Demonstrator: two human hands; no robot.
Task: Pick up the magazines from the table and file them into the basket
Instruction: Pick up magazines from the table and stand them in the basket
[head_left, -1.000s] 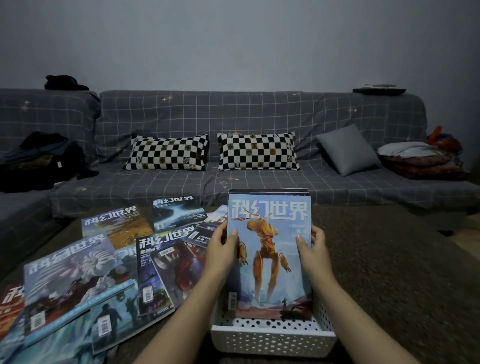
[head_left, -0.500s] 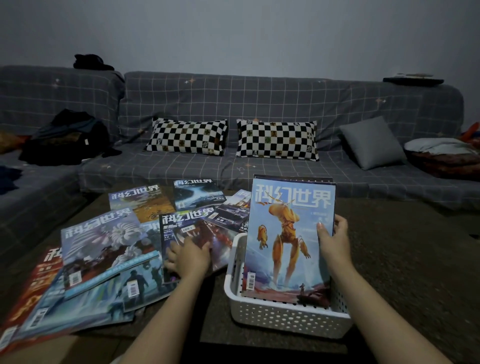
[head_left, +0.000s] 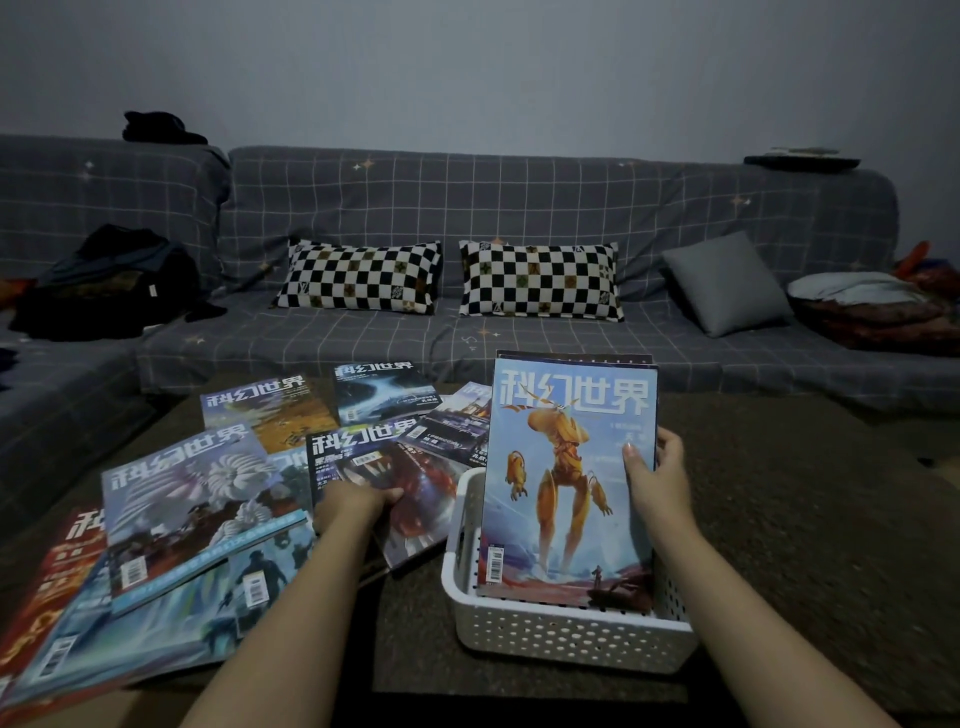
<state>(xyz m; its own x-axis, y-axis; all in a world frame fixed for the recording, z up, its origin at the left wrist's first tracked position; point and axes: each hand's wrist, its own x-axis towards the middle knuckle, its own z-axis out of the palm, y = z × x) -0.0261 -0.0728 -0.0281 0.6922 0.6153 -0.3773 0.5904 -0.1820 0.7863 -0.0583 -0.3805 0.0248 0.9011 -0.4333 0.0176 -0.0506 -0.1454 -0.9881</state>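
Magazines (head_left: 569, 483) upright in basket (head_left: 571, 636) could topple: right hand (head_left: 657, 483) pinches their edge; left hand (head_left: 358, 501) grips dark magazine (head_left: 400, 493).

We see a dark, speckled brown surface (head_left: 810, 545) stretching in front of the grey sofa. On its left half lie magazines (head_left: 208, 519) spread in an overlapping fan, covers up: a red one (head_left: 47, 597) at the near left edge, pale blue ones over it, one with a white spiral creature (head_left: 197, 493), a yellowish one (head_left: 280, 415) farther back, a dark blue one (head_left: 382, 395) at the far end, and a dark one with red artwork (head_left: 415, 499) nearest the middle. Just right of that spread a white perforated basket (head_left: 566, 634) stands on the surface, with magazines standing upright inside it, the front one showing an orange robot (head_left: 566, 478).
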